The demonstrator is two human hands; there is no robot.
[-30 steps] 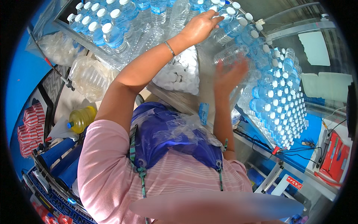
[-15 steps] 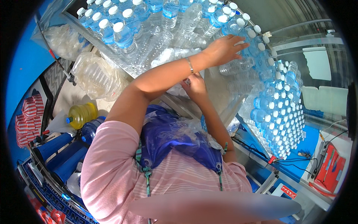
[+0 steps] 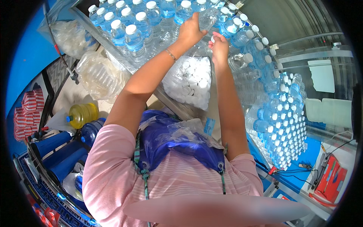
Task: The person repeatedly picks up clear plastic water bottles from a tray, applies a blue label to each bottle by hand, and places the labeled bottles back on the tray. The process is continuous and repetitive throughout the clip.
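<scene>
My left hand (image 3: 191, 31) is closed round a clear plastic bottle (image 3: 210, 17), which leans among the others at the far side of the metal-edged work surface. No cap shows on this bottle, though its mouth is hard to make out. Just to the right, my right hand (image 3: 219, 47) pinches a white bottle cap (image 3: 213, 39) between thumb and fingers. Below my hands lies an open clear bag of white caps (image 3: 188, 81). Rows of capped water bottles (image 3: 134, 39) with blue labels stand at the far left. More clear bottles (image 3: 246, 77) lie along the right.
A large stack of capped bottles (image 3: 285, 121) rises at the right. Left of the metal rim (image 3: 109, 47) sits a bulging clear plastic bag (image 3: 100, 75). A yellow water jug (image 3: 83, 115) stands lower left, and a red case (image 3: 331, 178) lies lower right.
My left hand has moved left from the right-hand bottles to the leaning bottle. My right hand has risen from the cap bag with a white cap, uncovering the bag.
</scene>
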